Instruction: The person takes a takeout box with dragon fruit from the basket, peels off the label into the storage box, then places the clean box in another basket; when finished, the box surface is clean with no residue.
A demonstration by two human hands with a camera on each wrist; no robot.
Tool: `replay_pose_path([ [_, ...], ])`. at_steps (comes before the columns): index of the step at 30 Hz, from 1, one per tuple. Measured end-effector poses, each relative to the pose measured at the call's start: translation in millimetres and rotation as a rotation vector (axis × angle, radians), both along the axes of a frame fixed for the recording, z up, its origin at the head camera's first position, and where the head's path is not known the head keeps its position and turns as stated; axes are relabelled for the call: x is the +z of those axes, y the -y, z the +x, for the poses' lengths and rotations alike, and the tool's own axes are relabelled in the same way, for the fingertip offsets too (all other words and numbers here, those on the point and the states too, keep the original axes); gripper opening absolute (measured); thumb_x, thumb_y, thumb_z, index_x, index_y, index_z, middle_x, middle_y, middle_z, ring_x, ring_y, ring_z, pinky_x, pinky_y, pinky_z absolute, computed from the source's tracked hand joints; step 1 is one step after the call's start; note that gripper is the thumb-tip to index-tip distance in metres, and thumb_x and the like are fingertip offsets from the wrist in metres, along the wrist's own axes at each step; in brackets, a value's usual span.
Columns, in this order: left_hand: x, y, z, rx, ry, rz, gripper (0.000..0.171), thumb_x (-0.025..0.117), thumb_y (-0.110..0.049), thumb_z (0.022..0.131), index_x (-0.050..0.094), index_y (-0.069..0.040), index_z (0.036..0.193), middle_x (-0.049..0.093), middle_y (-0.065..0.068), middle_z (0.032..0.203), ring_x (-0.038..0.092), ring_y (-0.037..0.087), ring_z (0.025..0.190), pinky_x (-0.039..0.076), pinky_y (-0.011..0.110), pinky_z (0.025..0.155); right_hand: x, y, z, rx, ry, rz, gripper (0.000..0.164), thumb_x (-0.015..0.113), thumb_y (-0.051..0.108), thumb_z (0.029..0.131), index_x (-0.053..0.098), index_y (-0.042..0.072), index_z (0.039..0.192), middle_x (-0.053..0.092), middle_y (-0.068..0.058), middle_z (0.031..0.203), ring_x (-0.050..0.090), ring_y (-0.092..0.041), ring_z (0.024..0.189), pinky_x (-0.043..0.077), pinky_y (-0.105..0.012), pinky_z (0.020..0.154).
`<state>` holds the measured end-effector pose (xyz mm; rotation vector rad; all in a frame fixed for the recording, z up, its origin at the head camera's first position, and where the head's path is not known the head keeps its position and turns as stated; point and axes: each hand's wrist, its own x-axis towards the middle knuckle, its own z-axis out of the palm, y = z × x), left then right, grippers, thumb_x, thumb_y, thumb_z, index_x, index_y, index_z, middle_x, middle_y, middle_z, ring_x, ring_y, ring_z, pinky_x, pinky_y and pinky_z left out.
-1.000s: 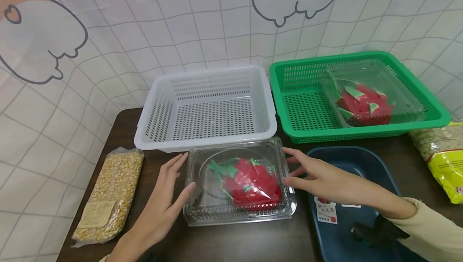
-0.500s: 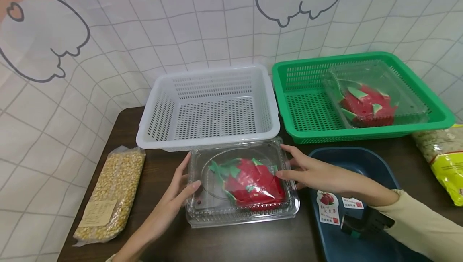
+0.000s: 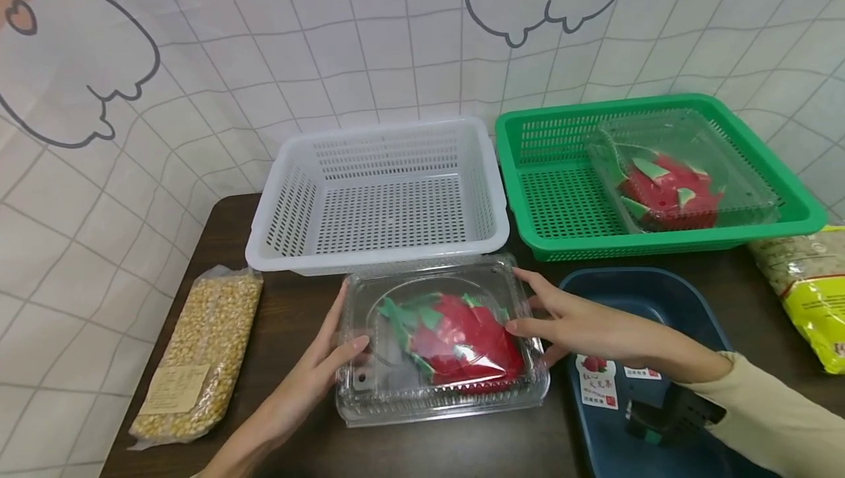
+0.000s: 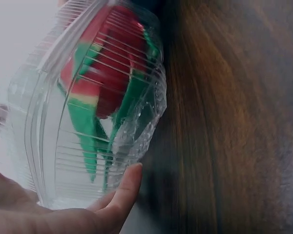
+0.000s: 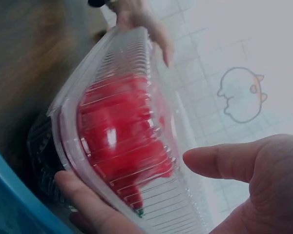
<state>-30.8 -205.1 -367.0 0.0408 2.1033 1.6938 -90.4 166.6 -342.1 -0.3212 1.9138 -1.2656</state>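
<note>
A clear plastic clamshell box (image 3: 439,280) with a red and green dragon fruit (image 3: 462,346) inside is at the front middle of the table in the head view. My left hand (image 3: 306,375) grips its left side, thumb over the lid's edge; a fingertip (image 4: 132,173) shows at the lower edge in the left wrist view. From the right, my right hand (image 3: 587,324) holds the opposite side, thumb (image 5: 219,161) by the lid and fingers at the bottom rim. The lid is down over the fruit.
Behind stand a white basket (image 3: 370,262) and a green basket (image 3: 541,247) holding another boxed dragon fruit (image 3: 670,196). On the right is a blue tray (image 3: 686,287) with stickers (image 3: 597,383) and a black device, beside a yellow bag (image 3: 815,309). Bagged corn kernels (image 3: 205,346) lie left.
Both hands have closed in on the box, their thumbs moving over its lid. The box has since shifted slightly toward me, its near edge lower in the head view.
</note>
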Motion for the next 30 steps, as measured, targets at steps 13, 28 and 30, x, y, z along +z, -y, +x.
replay_pose_path([
  [13, 31.8, -6.2, 23.5, -0.031, -0.140, -0.085, 0.083, 0.050, -0.035, 0.109, -0.013, -0.053, 0.161, -0.021, -0.015, 0.170, -0.019, 0.032, 0.157, -0.006, 0.083, 0.110, 43.2, -8.5, 25.6, -0.026, 0.045, -0.016, 0.101, 0.062, 0.046, 0.102, -0.011, 0.022, 0.168, 0.013, -0.035, 0.164, 0.070, -0.030, 0.102, 0.056, -0.059, 0.096],
  [28, 41.8, -27.5, 10.3, 0.199, -0.239, 0.383, 0.068, 0.036, -0.021, 0.111, 0.006, -0.049, 0.165, 0.036, 0.024, 0.151, 0.063, 0.030, 0.125, 0.059, 0.054, 0.092, 60.3, -18.2, 27.3, -0.052, -0.162, -0.240, 0.094, 0.064, 0.023, 0.105, -0.005, 0.031, 0.168, 0.024, -0.028, 0.161, 0.063, -0.036, 0.124, 0.061, -0.050, 0.088],
  [30, 43.9, -28.6, 8.0, 0.200, -0.255, 0.389, 0.066, 0.034, -0.021, 0.111, 0.008, -0.048, 0.165, 0.037, 0.023, 0.151, 0.062, 0.032, 0.126, 0.058, 0.054, 0.094, 63.9, -20.6, 24.3, -0.051, -0.191, -0.235, 0.089, 0.062, 0.023, 0.106, -0.002, 0.030, 0.168, 0.029, -0.028, 0.158, 0.068, -0.033, 0.117, 0.061, -0.051, 0.088],
])
